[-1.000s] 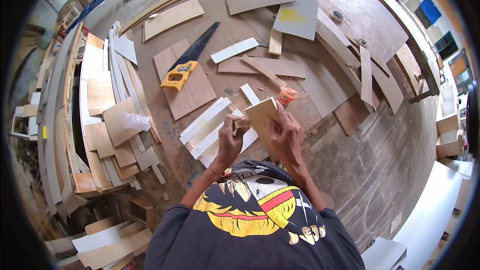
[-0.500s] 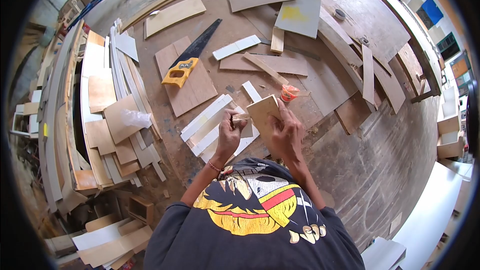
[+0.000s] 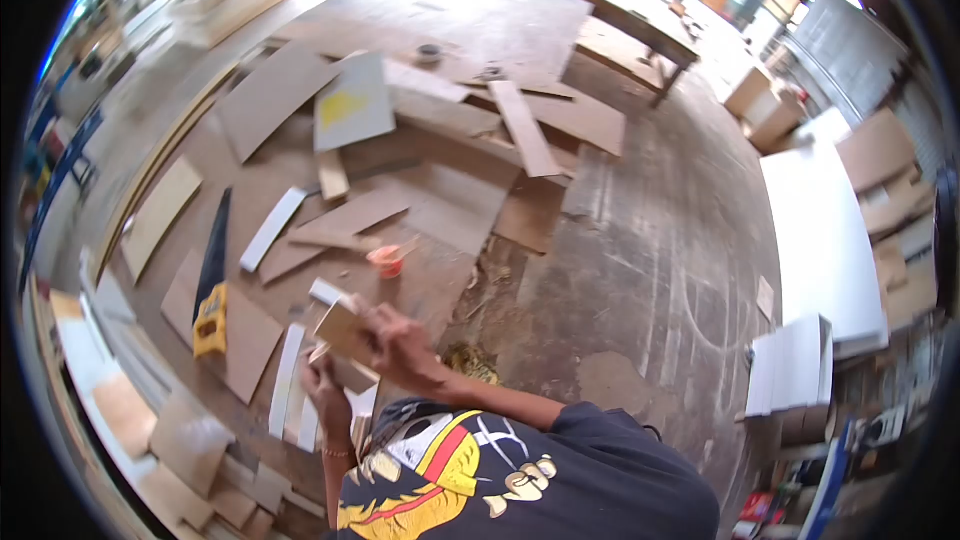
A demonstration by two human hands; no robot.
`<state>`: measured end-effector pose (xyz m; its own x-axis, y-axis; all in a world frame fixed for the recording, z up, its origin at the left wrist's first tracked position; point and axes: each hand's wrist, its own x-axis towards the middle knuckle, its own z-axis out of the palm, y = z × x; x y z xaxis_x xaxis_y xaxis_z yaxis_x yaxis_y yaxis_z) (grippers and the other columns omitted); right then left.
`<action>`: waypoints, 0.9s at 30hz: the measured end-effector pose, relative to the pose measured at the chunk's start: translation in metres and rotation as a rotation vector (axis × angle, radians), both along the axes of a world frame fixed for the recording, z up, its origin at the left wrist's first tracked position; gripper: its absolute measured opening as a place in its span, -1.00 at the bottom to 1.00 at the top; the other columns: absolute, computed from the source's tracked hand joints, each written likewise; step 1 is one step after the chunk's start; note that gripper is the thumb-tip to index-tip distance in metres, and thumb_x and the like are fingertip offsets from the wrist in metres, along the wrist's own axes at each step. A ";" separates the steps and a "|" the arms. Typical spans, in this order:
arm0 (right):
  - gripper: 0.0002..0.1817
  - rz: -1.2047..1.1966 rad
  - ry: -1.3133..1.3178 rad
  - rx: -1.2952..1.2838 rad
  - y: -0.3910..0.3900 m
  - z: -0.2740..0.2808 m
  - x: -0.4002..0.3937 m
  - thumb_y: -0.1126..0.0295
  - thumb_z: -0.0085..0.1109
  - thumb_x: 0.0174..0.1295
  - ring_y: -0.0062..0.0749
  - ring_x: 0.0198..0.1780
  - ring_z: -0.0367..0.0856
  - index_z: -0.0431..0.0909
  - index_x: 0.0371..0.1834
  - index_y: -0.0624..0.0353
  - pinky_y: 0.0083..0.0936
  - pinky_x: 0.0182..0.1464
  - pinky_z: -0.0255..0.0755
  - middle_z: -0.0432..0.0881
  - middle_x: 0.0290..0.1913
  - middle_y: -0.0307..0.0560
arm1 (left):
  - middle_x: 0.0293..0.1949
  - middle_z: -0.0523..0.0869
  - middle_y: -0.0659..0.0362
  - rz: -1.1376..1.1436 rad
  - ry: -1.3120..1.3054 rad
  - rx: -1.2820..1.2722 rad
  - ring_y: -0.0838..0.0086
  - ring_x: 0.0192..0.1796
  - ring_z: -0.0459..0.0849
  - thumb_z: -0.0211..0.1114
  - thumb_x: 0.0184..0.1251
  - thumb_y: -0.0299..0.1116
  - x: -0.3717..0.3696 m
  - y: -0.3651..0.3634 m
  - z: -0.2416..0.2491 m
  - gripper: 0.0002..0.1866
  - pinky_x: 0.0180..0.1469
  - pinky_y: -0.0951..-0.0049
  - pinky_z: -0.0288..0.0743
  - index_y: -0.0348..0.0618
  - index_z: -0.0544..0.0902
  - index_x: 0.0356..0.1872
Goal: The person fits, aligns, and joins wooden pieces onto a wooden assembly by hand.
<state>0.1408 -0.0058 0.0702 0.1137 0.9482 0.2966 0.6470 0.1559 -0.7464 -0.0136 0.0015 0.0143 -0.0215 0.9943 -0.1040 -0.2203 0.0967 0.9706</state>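
My right hand (image 3: 405, 348) is closed on a small flat wooden board (image 3: 345, 331), which it holds tilted in front of my shirt. Close beside it, my left hand (image 3: 328, 388) is closed round a small light piece (image 3: 318, 352), blurred and partly covered by the fingers. Beneath both hands lie white-edged strips (image 3: 287, 380). An orange-red cup (image 3: 386, 261) with a stick in it stands just beyond the board. A saw with a yellow handle (image 3: 210, 321) rests on a brown panel (image 3: 250, 345) to the left.
Loose boards and a grey panel with a yellow stain (image 3: 354, 105) lie ahead. Stacked offcuts (image 3: 185, 440) are at the lower left. A long table (image 3: 640, 30) stands at the far back, and large white sheets (image 3: 822, 240) lie on the right.
The view has swung to the right, so the saw, cup and boards appear further left. Both hands still hold their pieces close together.
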 end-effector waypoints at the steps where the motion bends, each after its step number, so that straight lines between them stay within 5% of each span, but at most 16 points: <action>1: -0.40 0.010 0.005 0.026 -0.004 0.000 -0.001 0.42 0.18 0.09 -0.07 -0.34 0.56 0.32 0.27 0.15 -0.24 -0.29 0.45 0.51 -0.28 0.05 | -0.25 0.51 0.21 0.001 -0.103 0.052 0.58 -0.21 0.49 0.08 0.42 -0.26 0.001 0.004 -0.004 -0.77 -0.15 0.52 0.44 -0.22 0.41 -0.13; 6: -0.39 -0.031 0.004 -0.002 -0.002 0.005 0.000 0.42 0.18 0.11 -0.09 -0.28 0.58 0.29 0.29 0.15 -0.29 -0.29 0.45 0.51 -0.27 0.04 | -0.25 0.55 0.21 -0.180 -0.157 -0.013 0.59 -0.24 0.53 0.13 0.39 -0.26 -0.002 0.004 -0.010 -0.77 -0.18 0.56 0.45 -0.20 0.42 -0.12; 13: -0.39 -0.033 -0.039 0.118 -0.005 -0.005 -0.002 0.42 0.19 0.10 -0.15 -0.32 0.56 0.30 0.28 0.16 -0.33 -0.33 0.43 0.49 -0.32 0.00 | -0.22 0.58 0.17 -0.149 -0.314 -0.102 0.53 -0.23 0.58 0.11 0.40 -0.21 0.006 0.010 0.017 -0.72 -0.16 0.53 0.50 -0.25 0.44 -0.13; 27: -0.42 -0.018 -0.069 0.094 -0.005 -0.005 0.000 0.42 0.17 0.10 -0.15 -0.32 0.56 0.32 0.27 0.17 -0.34 -0.32 0.43 0.49 -0.32 0.01 | -0.21 0.60 0.12 -0.174 -0.348 -0.183 0.46 -0.23 0.62 0.05 0.43 -0.22 0.004 0.011 -0.011 -0.72 -0.20 0.48 0.54 -0.26 0.44 -0.08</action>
